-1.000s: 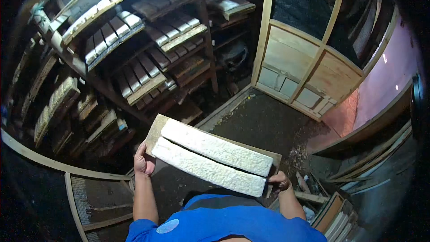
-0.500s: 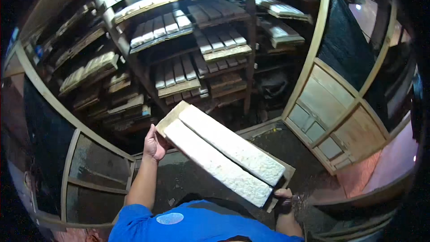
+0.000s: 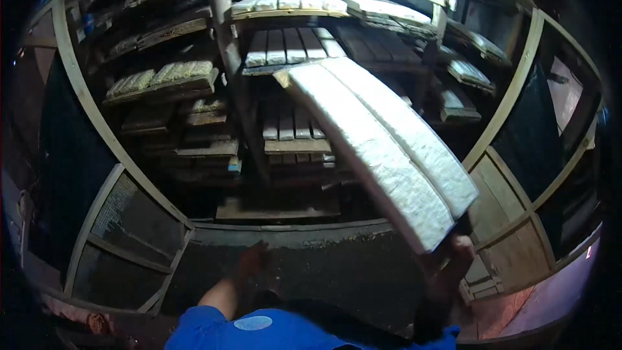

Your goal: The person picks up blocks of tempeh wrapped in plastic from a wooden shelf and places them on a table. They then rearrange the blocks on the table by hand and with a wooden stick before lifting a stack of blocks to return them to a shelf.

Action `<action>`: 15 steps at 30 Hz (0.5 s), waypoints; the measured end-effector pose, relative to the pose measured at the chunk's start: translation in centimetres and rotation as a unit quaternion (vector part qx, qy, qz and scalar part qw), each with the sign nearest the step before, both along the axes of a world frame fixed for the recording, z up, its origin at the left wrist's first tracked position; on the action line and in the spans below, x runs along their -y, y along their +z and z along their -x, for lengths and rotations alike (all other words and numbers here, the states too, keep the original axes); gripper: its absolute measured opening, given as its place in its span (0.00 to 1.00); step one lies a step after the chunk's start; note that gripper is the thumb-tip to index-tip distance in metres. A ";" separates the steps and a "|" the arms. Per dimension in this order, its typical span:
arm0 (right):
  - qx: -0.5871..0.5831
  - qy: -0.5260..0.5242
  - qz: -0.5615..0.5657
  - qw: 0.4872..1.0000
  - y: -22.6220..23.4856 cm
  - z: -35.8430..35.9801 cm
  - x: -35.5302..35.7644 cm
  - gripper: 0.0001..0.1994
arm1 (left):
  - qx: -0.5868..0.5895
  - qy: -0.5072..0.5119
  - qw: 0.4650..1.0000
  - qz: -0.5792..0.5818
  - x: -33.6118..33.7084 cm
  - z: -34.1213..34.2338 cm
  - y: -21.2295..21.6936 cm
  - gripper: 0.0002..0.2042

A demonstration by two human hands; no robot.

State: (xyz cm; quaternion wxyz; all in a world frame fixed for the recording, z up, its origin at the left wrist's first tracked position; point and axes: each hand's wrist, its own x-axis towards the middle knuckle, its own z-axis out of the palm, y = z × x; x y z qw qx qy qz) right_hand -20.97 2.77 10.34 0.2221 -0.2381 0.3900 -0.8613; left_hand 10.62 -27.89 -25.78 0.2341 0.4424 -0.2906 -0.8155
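Note:
A wooden board is raised on a slant in front of me, its far end up to the left. Two long white blocks with a rough, crumbly surface lie side by side along it: a left block and a right block. My right hand grips the board's near end, its thumb up beside the blocks and its other fingers in shadow. Apart from the board, my left hand is low over the dark floor; its fingers are too dark and blurred to make out.
Ahead stands a wooden rack with an upright post and boards of similar white blocks. More coated blocks sit on shelves to the left. Open framed doors, a left door and a right door, flank me above a low sill.
My left hand has let go of the board's far end and dropped. My right hand has lifted the board up and to the right. The view has turned left toward the rack.

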 end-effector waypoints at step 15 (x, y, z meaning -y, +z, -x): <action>-0.065 0.301 0.257 0.916 23.5 -2.8 25.3 0.14 | 0.253 0.048 0.961 -0.106 12.0 -17.7 -8.4 0.28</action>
